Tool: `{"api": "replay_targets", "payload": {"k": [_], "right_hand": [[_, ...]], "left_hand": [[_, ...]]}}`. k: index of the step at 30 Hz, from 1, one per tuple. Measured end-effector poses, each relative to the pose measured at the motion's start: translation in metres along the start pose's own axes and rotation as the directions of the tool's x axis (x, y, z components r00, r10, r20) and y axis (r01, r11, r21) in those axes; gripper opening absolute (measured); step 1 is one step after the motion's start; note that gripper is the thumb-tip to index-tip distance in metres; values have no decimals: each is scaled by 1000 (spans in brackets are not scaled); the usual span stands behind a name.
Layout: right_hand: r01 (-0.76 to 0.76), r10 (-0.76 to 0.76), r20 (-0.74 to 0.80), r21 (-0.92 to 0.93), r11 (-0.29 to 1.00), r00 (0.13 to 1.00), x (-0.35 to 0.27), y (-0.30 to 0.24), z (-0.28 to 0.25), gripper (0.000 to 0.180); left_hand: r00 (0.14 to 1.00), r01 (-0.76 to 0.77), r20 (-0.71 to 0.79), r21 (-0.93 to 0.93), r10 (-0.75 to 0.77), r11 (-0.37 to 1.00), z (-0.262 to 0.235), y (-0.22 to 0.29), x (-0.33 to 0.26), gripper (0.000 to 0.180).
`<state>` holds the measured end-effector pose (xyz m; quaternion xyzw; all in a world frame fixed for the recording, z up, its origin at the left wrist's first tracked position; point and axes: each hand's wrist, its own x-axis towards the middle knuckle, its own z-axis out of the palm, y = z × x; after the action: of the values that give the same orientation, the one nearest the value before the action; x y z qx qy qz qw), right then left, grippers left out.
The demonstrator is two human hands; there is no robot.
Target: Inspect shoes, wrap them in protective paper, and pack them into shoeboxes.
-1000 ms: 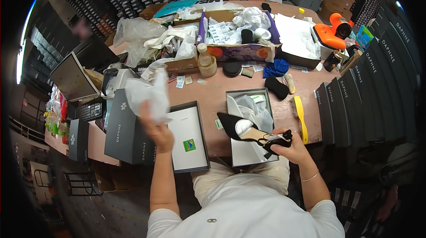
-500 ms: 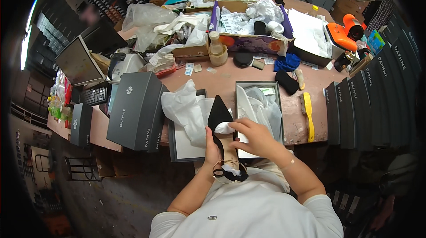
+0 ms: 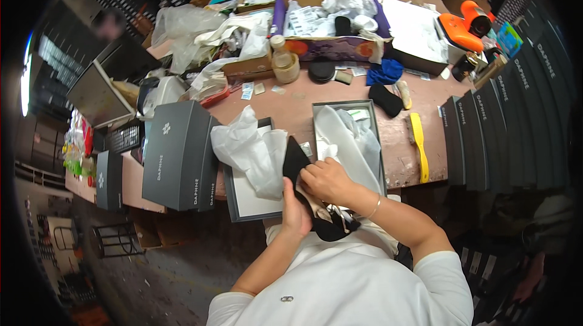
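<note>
- Worktop (image 3: 294, 109): pinkish, scuffed, across the centre.
- Open box (image 3: 340, 104), right of centre: rigid grey walls.
- Tissue paper (image 3: 250, 150), left of centre: white, crumpled.
- Shoe (image 3: 294, 159), lower centre: black, matte, pointed toe.
- Left hand (image 3: 296, 213): thumb raised, grip holding the shoe's left side.
- Right hand (image 3: 328, 181): knuckles up, fingers curled at the shoe's opening; cannot tell whether its grip holds anything.

black shoe (image 3: 295, 157), white tissue (image 3: 250, 151), dark grey box (image 3: 176, 162), pinkish-brown worktop (image 3: 399, 153), yellow brush (image 3: 424, 154), blue cloth (image 3: 384, 72), purple carton (image 3: 328, 49) with orange patches, orange device (image 3: 460, 33), white shirt (image 3: 346, 283)
</note>
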<state>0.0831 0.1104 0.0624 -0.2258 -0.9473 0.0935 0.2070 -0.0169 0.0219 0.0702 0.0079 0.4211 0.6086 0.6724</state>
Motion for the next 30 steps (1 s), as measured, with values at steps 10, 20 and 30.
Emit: {"api": "replay_targets", "payload": {"k": [10, 20, 30], "right_hand": [[-378, 361, -153, -102, 920, 920, -61, 34, -35, 19], [-55, 174, -166, 553, 831, 971, 15, -11, 53, 72], [-275, 213, 175, 574, 771, 961, 6, -55, 11, 76]], "left_hand": [[996, 76, -51, 25, -75, 997, -34, 24, 22, 78], [960, -187, -193, 95, 203, 978, -4, -19, 9, 71], [996, -83, -6, 169, 85, 982, -15, 43, 29, 49]]}}
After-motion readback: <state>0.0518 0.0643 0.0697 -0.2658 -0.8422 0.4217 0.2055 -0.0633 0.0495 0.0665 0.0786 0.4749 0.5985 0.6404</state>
